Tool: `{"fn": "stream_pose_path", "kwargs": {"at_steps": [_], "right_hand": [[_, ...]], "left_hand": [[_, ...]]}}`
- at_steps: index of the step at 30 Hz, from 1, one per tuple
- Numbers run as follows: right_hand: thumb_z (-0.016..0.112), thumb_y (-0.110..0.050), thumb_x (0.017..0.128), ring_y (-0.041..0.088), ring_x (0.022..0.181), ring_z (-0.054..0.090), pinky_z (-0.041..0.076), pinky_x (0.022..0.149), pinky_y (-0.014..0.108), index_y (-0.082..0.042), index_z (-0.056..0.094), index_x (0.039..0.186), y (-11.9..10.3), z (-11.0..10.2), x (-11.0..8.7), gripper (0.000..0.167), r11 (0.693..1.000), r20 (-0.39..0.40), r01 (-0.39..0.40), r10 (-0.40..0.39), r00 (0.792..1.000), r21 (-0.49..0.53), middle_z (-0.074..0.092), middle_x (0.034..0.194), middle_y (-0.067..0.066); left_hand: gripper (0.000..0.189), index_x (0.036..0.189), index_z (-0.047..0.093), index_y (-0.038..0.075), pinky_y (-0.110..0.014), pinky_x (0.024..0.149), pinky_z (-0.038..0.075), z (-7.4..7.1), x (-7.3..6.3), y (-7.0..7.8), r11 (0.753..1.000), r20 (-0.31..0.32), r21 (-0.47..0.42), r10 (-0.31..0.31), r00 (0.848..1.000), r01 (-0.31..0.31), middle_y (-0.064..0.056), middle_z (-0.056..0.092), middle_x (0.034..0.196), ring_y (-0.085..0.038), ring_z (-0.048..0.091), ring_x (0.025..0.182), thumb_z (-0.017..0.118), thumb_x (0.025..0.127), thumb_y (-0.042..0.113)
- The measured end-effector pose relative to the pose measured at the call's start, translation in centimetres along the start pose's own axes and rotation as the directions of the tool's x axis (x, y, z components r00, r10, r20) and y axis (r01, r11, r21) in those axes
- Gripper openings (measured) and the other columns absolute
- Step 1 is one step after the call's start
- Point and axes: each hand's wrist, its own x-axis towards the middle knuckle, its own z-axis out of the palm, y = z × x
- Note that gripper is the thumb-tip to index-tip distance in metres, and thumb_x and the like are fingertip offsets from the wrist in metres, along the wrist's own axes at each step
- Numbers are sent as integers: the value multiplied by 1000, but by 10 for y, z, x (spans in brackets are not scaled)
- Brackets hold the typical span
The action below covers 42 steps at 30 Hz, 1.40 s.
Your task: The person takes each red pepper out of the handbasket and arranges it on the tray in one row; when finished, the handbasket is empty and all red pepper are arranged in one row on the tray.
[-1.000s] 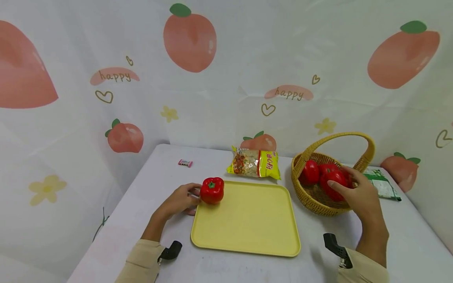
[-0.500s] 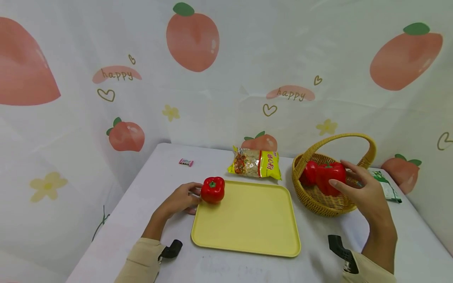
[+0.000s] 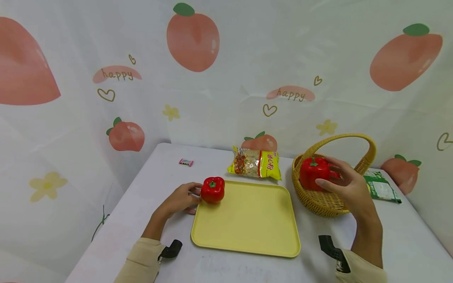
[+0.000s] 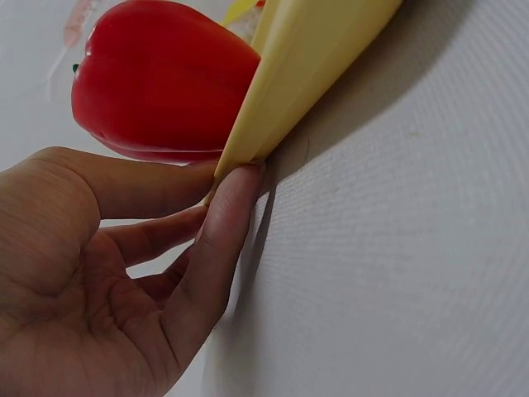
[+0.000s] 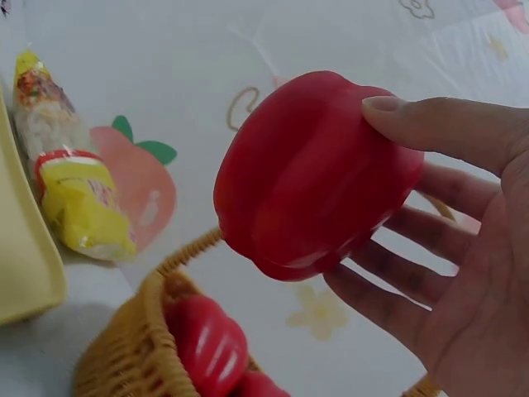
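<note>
My right hand (image 3: 350, 189) grips a red bell pepper (image 3: 313, 173) by its side, thumb on one face and fingers on the other. The right wrist view shows this pepper (image 5: 310, 178) raised above the wicker basket (image 5: 124, 356), where more red produce (image 5: 207, 343) lies. At the left, my left hand (image 3: 181, 198) pinches the edge of the yellow tray (image 3: 249, 220) between thumb and fingers, plain in the left wrist view. Another red bell pepper (image 3: 212, 190) sits stem up in the tray's far left corner, close to those fingers.
Behind the tray lies a yellow food packet (image 3: 255, 163). A small pink-wrapped sweet (image 3: 186, 162) is at the back left. The basket's tall handle (image 3: 339, 136) arches over it, and a green and white packet (image 3: 383, 185) lies to its right.
My right hand has lifted the bell pepper from among the others in the basket and moved it left and up. The left hand, tray and other pepper have stayed put.
</note>
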Motion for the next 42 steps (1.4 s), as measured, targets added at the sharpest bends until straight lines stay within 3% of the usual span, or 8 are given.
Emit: {"fn": "stream_pose_path", "kwargs": {"at_steps": [6,14,20,26,29,42], "right_hand": [[78,-15,96,4,122,56,55,89,10,-15,48,159,-5,20,8,70,999,87,8,-11,996,35,50,154,12],[80,-12,94,25,131,53,52,95,10,-5,43,160,-8,50,17,76,996,202,2,-20,979,85,47,153,16],[81,-13,92,39,136,53,53,98,16,-5,45,159,-8,72,21,76,993,267,-12,-19,963,114,46,153,17],[83,-13,91,40,137,54,55,109,44,-3,49,155,-8,94,23,73,989,320,-40,-9,947,145,52,148,17],[85,-12,89,41,136,55,53,110,53,-2,49,154,-7,105,24,75,987,333,-43,-11,943,154,53,148,18],[84,-13,87,42,136,57,53,110,56,-6,45,157,-13,142,21,80,985,427,-72,-1,904,155,55,150,16]], "left_hand": [[57,144,60,4,-36,71,66,0,0,0,1000,2,-1,-1,1000,1,-13,67,123,-24,68,98,72,88,7],[58,145,60,4,-36,70,66,0,0,1,1000,4,-6,-10,1000,10,-13,66,124,-25,68,99,71,88,6],[59,145,60,4,-36,70,66,0,0,0,1000,2,-2,-8,1000,8,-13,66,124,-25,68,99,73,87,6],[58,145,60,4,-36,71,66,0,0,0,1000,4,1,-6,1000,6,-13,67,124,-24,68,98,72,88,6],[58,145,60,4,-36,70,66,-1,0,1,1000,6,2,-5,1000,5,-13,67,123,-24,68,98,72,88,6],[59,145,59,4,-36,70,66,-1,1,0,1000,8,-2,-15,1000,15,-14,66,124,-24,68,98,73,88,6]]}}
